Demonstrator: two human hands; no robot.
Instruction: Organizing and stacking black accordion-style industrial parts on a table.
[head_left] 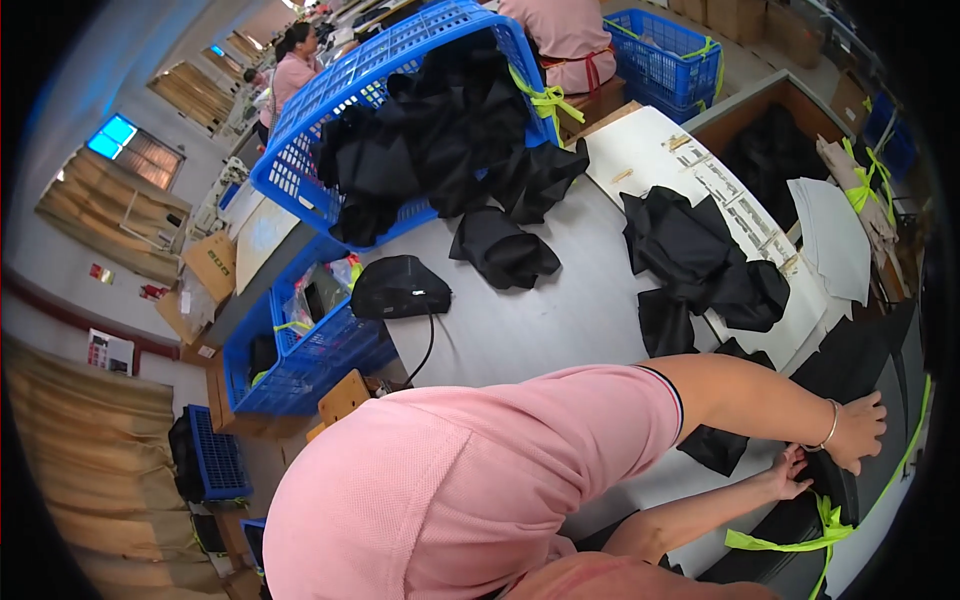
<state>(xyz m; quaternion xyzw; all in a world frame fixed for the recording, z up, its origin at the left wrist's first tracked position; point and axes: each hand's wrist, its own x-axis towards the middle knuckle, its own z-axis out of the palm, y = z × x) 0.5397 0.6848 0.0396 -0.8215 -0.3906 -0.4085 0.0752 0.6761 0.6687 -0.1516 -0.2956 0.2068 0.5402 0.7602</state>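
My left hand (pixel 861 431), with a bracelet at its wrist, lies with its fingers spread on a stack of black fabric pieces (pixel 870 352) at the right. Just nearer, my right hand (pixel 790 474) is beside the stack's edge, palm turned up and fingers loosely bent and apart. I see nothing held in it. A bright yellow-green tie strip (pixel 832 520) is knotted around black material by that hand. Loose black fabric pieces (pixel 690 245) lie heaped on the table farther off, and more black fabric shows under my left arm.
A blue plastic crate (pixel 285 180) tipped on its side spills black fabric onto the grey table (pixel 560 330). A black pouch-like item (pixel 400 288) with a cord sits at the table's left edge. Other blue crates (pixel 660 65) and co-workers in pink (pixel 560 35) are beyond.
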